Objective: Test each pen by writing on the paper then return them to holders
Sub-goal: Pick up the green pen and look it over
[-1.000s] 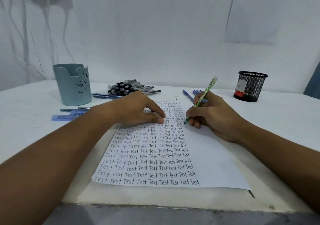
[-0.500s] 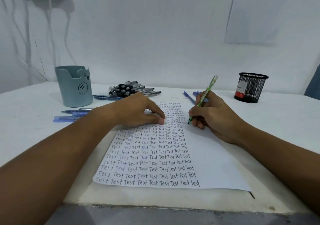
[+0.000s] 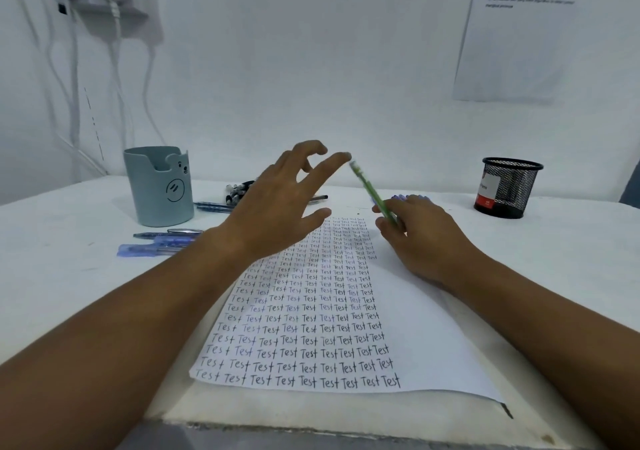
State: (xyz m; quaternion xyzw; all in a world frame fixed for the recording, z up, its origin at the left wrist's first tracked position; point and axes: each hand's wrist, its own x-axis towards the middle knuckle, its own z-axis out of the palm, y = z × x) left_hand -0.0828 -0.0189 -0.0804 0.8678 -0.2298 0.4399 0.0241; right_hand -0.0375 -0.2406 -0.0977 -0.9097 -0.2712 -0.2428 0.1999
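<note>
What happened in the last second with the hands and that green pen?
The left hand lifted off the paper, where it had pressed flat, and now hovers with fingers spread, reaching toward the top of the green pen. The right hand stopped writing; it still holds the pen, now tilted with its top leaning left. The paper, the blue-grey holder and the mesh holder stayed put.

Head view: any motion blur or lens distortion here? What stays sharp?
Head view: motion blur on the raised left hand and the green pen held by the right hand; the near rows of "Test" on the paper stay sharp, the far rows go soft. Wide-angle stretch shows in the forearms at the frame edges. Lighting flat, shadows soft, no glare.
</note>
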